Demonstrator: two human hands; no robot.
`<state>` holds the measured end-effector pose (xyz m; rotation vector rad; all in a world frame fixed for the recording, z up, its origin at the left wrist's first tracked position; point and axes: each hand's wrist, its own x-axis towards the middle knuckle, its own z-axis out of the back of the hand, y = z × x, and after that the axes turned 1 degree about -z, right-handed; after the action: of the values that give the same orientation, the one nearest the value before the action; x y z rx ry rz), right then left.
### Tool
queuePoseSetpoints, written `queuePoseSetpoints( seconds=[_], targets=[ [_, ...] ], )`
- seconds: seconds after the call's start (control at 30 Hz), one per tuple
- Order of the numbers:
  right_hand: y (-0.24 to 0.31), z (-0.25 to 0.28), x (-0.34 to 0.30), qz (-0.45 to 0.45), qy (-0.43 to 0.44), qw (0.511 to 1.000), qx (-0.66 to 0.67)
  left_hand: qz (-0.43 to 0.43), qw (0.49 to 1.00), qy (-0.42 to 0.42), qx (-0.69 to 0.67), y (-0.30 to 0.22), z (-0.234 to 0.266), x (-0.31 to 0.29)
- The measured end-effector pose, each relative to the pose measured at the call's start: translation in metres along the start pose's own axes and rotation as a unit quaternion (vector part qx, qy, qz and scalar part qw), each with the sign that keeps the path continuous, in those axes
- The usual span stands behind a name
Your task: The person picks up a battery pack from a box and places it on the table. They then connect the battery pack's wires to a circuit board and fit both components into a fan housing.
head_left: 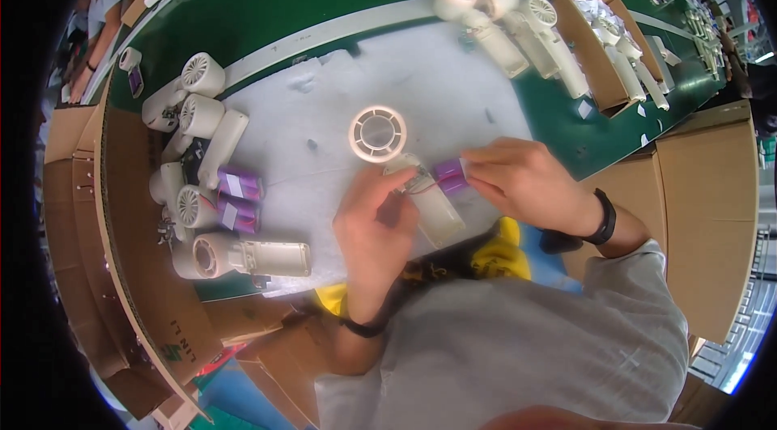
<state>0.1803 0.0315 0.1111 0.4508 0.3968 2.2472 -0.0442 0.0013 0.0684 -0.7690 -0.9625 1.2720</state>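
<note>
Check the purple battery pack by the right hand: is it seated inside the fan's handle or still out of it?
Out. The purple battery pack sits beside the open handle, pinched by the right hand.

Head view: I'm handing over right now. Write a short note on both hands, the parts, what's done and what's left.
Left hand: holds the open cream fan by its handle on the white mat.
Right hand: fingers pinch the purple battery at the handle's open side, thin wires beside it.
Done: fan shell open, battery wired.
Left: battery not yet seated in the handle.
Waiting: unfinished fans on the left; more fans at the far right.
</note>
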Motion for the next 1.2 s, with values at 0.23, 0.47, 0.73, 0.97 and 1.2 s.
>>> queuePoseSetpoints(
  seconds=[0.23, 0.47, 0.73, 0.97, 1.2],
  targets=[
    [0.006, -0.008, -0.009, 0.042, -0.005, 0.994, -0.1, -0.007, 1.0, -0.003, 0.001, 0.0, -0.002, 0.001],
    [0.015, -0.008, -0.002, 0.031, 0.048, 0.99, -0.127, -0.001, 1.0, 0.003, -0.028, 0.006, 0.0, -0.001],
    [-0.026, 0.027, 0.006, -0.099, 0.013, 0.991, 0.092, -0.006, 1.0, 0.002, -0.025, 0.007, 0.0, 0.002],
    [-0.179, 0.112, -0.026, -0.266, -0.291, 0.885, -0.249, 0.022, 0.998, 0.02, -0.053, -0.003, 0.009, 0.008],
    [-0.044, 0.051, 0.01, -0.137, -0.13, 0.98, 0.063, 0.039, 0.997, 0.003, -0.062, 0.004, 0.005, 0.006]
  ],
)
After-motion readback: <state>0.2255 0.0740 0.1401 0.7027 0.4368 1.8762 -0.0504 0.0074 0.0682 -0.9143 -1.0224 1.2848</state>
